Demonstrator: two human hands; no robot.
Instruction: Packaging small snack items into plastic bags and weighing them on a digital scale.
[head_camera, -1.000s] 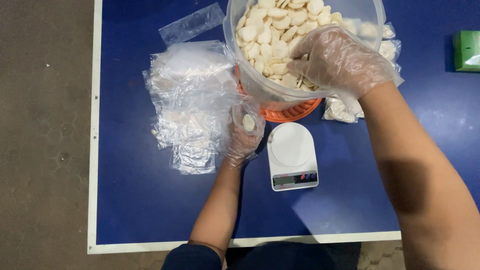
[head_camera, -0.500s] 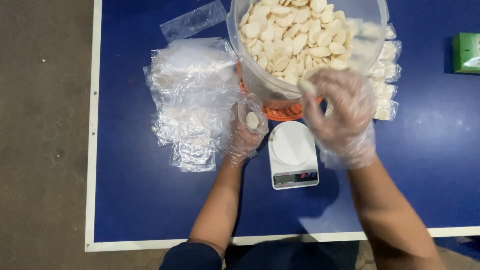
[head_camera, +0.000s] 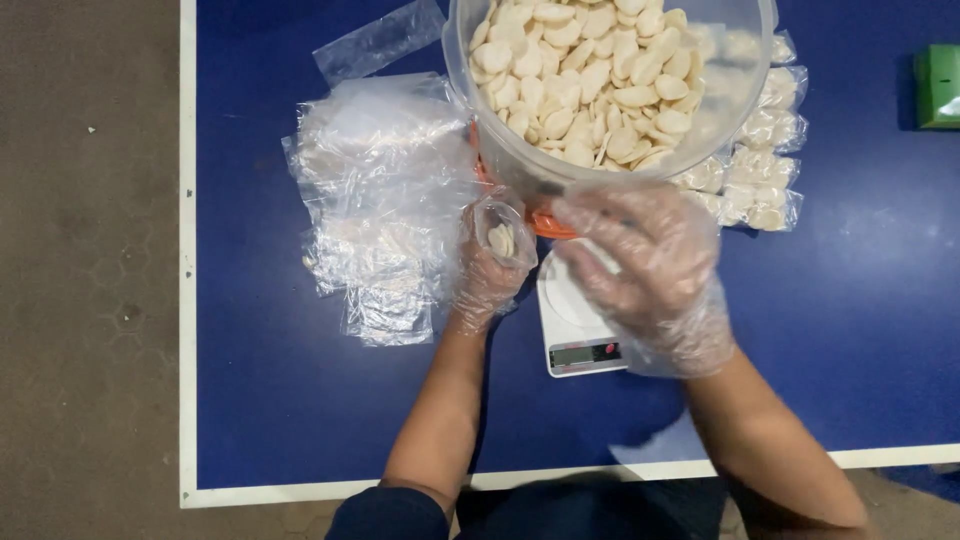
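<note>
Over the blue table (head_camera: 300, 420), seen from our head camera, our gloved left hand (head_camera: 487, 268) is clamped on a small clear bag (head_camera: 502, 232) holding a few pale slices. Our gloved right hand (head_camera: 650, 265) hovers with fingers spread above the white scale (head_camera: 578, 335), just below the clear tub (head_camera: 610, 95) of slices.

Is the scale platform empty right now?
Cannot tell: the right hand hovers over the white scale and hides most of its platform; the left hand holds the small bag beside it.
</note>
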